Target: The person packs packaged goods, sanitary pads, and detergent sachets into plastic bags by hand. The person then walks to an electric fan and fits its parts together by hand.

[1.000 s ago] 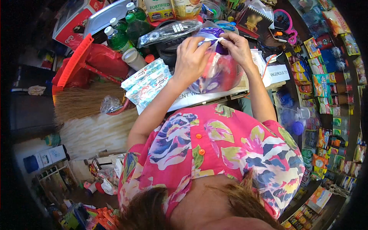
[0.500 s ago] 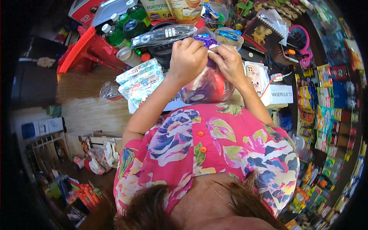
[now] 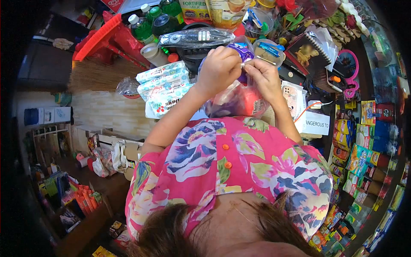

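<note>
A clear plastic bag (image 3: 233, 100) with purple and red packs inside rests against the table's near edge, close to my chest. Its gathered neck is between my two hands. My left hand (image 3: 220, 70) is curled into a fist around one side of the neck. Thumb and forefinger of my right hand (image 3: 262, 76) pinch the other side, and a bit of white plastic shows between the hands. Beside my left wrist lie stacked wet-wipe packs (image 3: 165, 88). A plastic-wrapped remote (image 3: 195, 37) sits just beyond the hands.
Green bottles (image 3: 165, 21) and milk packs (image 3: 195, 10) stand at the back. A red-edged broom (image 3: 100, 36) is at the left. To the right are a spiral notebook (image 3: 306, 53), a pink mirror (image 3: 347, 66), a phone case (image 3: 290, 96) and hanging snack packs (image 3: 358, 160).
The whole view has shifted. My left hand has closed from a looser grip into a fist at the bag's neck. My right hand still pinches the plastic.
</note>
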Demonstrator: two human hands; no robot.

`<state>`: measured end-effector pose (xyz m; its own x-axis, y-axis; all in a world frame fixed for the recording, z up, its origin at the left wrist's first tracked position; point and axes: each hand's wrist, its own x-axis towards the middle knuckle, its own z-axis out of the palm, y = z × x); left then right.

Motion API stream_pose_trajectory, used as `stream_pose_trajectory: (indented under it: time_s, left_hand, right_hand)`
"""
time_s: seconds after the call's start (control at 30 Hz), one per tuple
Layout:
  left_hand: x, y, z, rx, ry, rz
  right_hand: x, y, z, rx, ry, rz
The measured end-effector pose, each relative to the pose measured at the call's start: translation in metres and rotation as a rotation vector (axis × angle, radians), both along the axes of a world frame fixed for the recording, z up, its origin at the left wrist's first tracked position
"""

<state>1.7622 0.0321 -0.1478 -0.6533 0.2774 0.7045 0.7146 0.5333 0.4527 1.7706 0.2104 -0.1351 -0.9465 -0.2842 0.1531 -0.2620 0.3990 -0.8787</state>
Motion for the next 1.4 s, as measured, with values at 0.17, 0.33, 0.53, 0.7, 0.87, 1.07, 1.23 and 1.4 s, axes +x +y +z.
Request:
stream_pose_trajectory:
  time_s: [0.17,0.33,0.53,0.7,0.87,1.07,1.23,1.4]
  left_hand:
    - [-0.004,-0.009,0.01,0.045,-0.106,-0.176]
    - [-0.007,-0.015,0.018,-0.148,-0.041,-0.269]
    - [-0.011,-0.012,0.03,-0.524,0.228,-0.284]
    - [-0.024,-0.009,0.023,-0.542,0.295,-0.307]
    - [-0.035,-0.012,0.01,-0.224,0.088,-0.321]
    - [-0.033,-0.011,0.0,-0.024,-0.049,-0.254]
    - [-0.032,-0.018,0.0,0.044,-0.224,-0.246]
    - [-0.031,-0.022,-0.003,0.089,-0.39,-0.256]
  right_hand:
    - [-0.001,0.005,0.004,0.012,-0.025,0.039]
    - [0.006,0.0,0.004,0.126,0.261,-0.012]
    - [0.007,-0.002,0.004,0.136,0.231,-0.067]
    - [0.007,-0.004,-0.003,0.054,0.096,-0.113]
    - [0.011,-0.003,-0.004,-0.113,0.015,-0.121]
    - [0.015,-0.01,-0.009,-0.224,0.06,-0.123]
    - [0.003,-0.015,-0.011,0.026,0.322,-0.119]
    - [-0.002,-0.025,-0.013,0.009,0.472,-0.152]
